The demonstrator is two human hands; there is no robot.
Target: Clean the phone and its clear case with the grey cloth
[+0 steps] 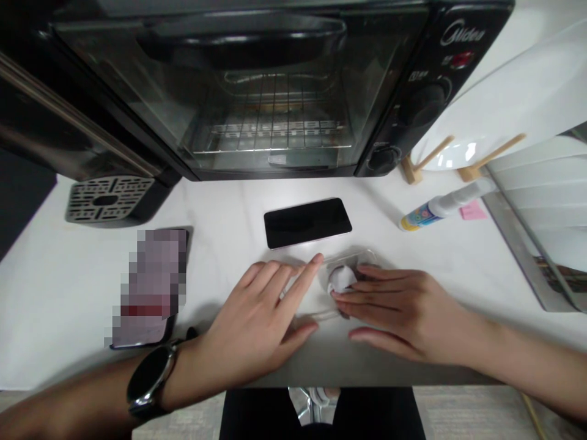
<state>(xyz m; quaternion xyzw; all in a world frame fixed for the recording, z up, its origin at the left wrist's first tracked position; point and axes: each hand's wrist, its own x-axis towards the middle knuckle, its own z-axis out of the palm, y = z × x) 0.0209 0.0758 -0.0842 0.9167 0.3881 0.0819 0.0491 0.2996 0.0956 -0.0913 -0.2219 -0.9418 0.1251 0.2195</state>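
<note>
1 clear case (314, 296) lies on the bench (224, 214), between and partly under the left hand (270, 305) and the right hand (398, 305). It could skid if pushed harder than it is steadied, and the dark phone (308, 223) just beyond the hands might be knocked by a stray fingertip. The left hand is loosely spread, thumb and index finger wide apart at the case. The right hand's fingers lie nearly straight over a white wad (342, 278); whether they pinch it, I cannot tell.

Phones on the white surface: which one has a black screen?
The phone in front of the oven; the other phone, farther left, has a lit screen.
</note>
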